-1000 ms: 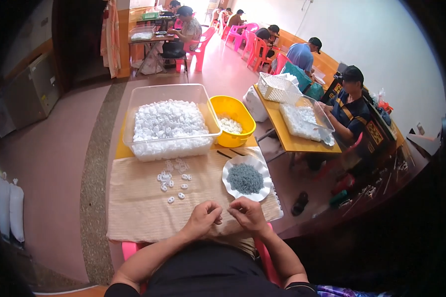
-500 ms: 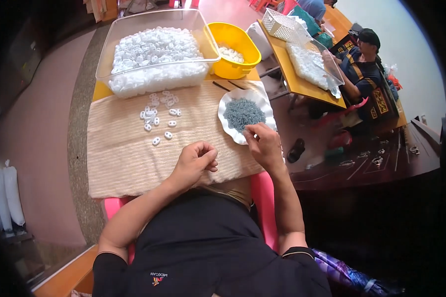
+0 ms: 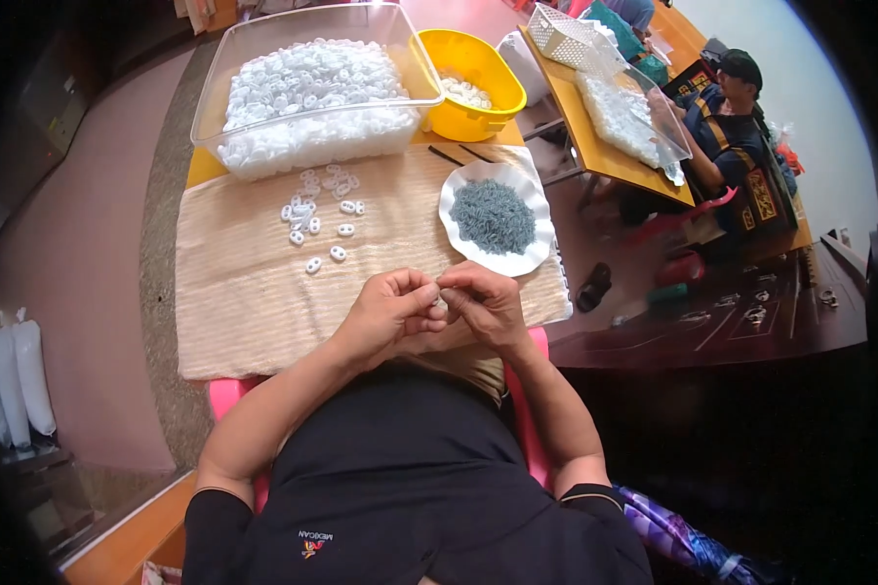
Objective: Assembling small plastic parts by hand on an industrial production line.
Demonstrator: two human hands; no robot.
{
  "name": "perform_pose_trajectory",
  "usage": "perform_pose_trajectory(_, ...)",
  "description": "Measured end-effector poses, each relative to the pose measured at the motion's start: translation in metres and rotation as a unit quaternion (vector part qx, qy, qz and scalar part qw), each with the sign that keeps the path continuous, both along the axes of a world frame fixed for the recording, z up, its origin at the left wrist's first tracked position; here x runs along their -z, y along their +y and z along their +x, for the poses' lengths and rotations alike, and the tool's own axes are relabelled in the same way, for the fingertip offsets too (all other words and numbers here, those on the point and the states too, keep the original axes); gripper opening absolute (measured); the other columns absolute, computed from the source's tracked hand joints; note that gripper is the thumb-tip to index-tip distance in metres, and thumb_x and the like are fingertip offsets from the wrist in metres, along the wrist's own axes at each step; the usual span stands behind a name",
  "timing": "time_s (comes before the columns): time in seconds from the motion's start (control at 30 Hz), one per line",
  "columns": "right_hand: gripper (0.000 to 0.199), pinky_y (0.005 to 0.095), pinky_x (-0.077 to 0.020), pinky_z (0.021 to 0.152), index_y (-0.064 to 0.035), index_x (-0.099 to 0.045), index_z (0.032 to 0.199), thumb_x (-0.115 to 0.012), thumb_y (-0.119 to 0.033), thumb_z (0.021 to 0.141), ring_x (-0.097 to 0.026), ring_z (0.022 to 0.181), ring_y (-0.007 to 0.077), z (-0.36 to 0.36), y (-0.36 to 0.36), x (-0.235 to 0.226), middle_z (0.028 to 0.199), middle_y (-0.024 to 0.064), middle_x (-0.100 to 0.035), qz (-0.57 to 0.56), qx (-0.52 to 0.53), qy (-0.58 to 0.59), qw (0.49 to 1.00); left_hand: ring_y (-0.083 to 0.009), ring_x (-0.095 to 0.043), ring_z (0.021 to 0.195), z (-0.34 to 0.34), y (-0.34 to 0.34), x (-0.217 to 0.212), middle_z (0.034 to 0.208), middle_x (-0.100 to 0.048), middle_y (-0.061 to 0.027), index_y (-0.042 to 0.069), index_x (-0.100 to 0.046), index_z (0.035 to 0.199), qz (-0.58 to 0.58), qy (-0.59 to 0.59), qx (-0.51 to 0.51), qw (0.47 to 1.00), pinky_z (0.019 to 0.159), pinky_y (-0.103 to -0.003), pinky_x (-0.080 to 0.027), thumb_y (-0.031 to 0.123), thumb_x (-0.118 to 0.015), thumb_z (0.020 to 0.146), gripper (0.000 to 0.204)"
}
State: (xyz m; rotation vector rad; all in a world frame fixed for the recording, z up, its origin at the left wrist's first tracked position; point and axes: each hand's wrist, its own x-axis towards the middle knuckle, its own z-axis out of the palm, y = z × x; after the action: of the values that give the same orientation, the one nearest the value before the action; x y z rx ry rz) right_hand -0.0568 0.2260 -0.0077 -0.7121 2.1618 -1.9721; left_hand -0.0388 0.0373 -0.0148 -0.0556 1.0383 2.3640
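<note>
Just over the near edge of the cloth, my left hand (image 3: 398, 310) and my right hand (image 3: 485, 304) meet at the fingertips. Both are closed in a pinch; what lies between the fingers is too small and covered to name. Just beyond my right hand stands a white wavy-rimmed plate (image 3: 523, 263) heaped with small grey-blue slender pieces (image 3: 494, 216). Farther left on the cloth (image 3: 254, 322) lie several loose white oval pieces with two holes (image 3: 338, 253), some piled together near the big box.
A clear plastic box (image 3: 312, 146) full of white pieces stands at the back, beside a yellow tub (image 3: 473, 122) holding more. Two thin black strips (image 3: 446, 155) lie behind the plate. To the right, another person (image 3: 727, 127) sits at a yellow table (image 3: 610, 161) with a clear tray.
My right hand has left the plate's near rim and come toward me and left, up against my left hand. My left hand stays closed near its former place. The view has shifted slightly.
</note>
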Motion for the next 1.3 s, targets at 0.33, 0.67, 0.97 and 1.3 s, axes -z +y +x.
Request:
perform_pose_trajectory(0.33, 0.007, 0.024, -0.0529, 0.06, 0.0048, -0.058, 0.1, -0.055, 0.001, 0.094, -0.061, 0.067, 0.0103, 0.002, -0.001, 0.006, 0.086, 0.0066, -0.06, -0.012, 0.031, -0.106, 0.994, -0.0133, -0.066, 0.079, -0.004, -0.002, 0.001, 0.09, -0.066, -0.0066, 0.0, -0.06, 0.102, 0.012, -0.027, -0.058, 0.998, 0.073, -0.027, -0.058, 0.007, -0.063, 0.092, 0.013)
perform_pose_trajectory(0.67, 0.011, 0.0241, -0.0543, 0.061, 0.005, -0.058, 0.101, -0.056, -0.004, 0.096, -0.06, 0.066, 0.0095, 0.001, -0.004, 0.015, 0.082, 0.0054, -0.062, -0.059, 0.035, -0.137, 0.988, -0.0161, -0.067, 0.086, -0.003, -0.003, -0.001, 0.098, -0.066, -0.0113, -0.005, -0.059, 0.109, -0.012, -0.035, -0.067, 0.997, 0.08, -0.028, -0.059, 0.003, -0.063, 0.09, 0.021)
perform_pose_trajectory(0.97, 0.011, 0.0239, -0.0542, 0.062, 0.0047, -0.058, 0.099, -0.056, -0.005, 0.096, -0.06, 0.066, 0.0091, 0.002, -0.005, 0.013, 0.081, 0.0047, -0.062, -0.052, 0.045, -0.144, 0.987, -0.0174, -0.067, 0.087, -0.003, -0.003, -0.002, 0.098, -0.066, -0.0127, -0.006, -0.058, 0.108, -0.011, -0.032, -0.064, 0.997, 0.08, -0.029, -0.059, 0.001, -0.062, 0.09, 0.02)
perform_pose_trajectory(1.3, 0.01, 0.022, -0.0526, 0.062, 0.0044, -0.059, 0.098, -0.056, -0.004, 0.096, -0.059, 0.066, 0.008, 0.001, -0.005, 0.014, 0.079, 0.0038, -0.062, -0.039, 0.042, -0.144, 0.988, -0.0173, -0.067, 0.083, -0.003, -0.002, -0.001, 0.095, -0.066, -0.0119, -0.005, -0.06, 0.105, -0.035, -0.028, -0.073, 0.996, 0.078, -0.029, -0.059, 0.0, -0.062, 0.09, 0.016)
